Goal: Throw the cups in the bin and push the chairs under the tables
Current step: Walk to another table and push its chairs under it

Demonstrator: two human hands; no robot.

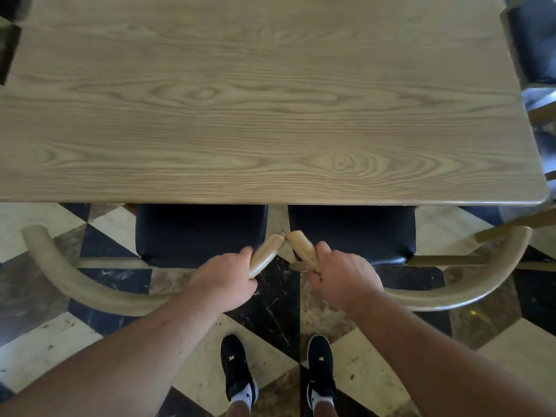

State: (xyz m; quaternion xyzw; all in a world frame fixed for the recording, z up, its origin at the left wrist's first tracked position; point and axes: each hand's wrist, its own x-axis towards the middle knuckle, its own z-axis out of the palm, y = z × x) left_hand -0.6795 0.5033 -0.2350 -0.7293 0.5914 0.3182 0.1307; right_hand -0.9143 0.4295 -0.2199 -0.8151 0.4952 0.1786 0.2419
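Gripping the inner arm tips of two chairs, the hands sit near the table [270, 100] edge. Head view: left hand [224, 279] is closed around the left chair [90, 284] arm tip; right hand [343, 279] is closed around the right chair [469, 284] arm tip. Both tips nearly touch. Dark seats lie partly under the table's near edge. No cups are visible.
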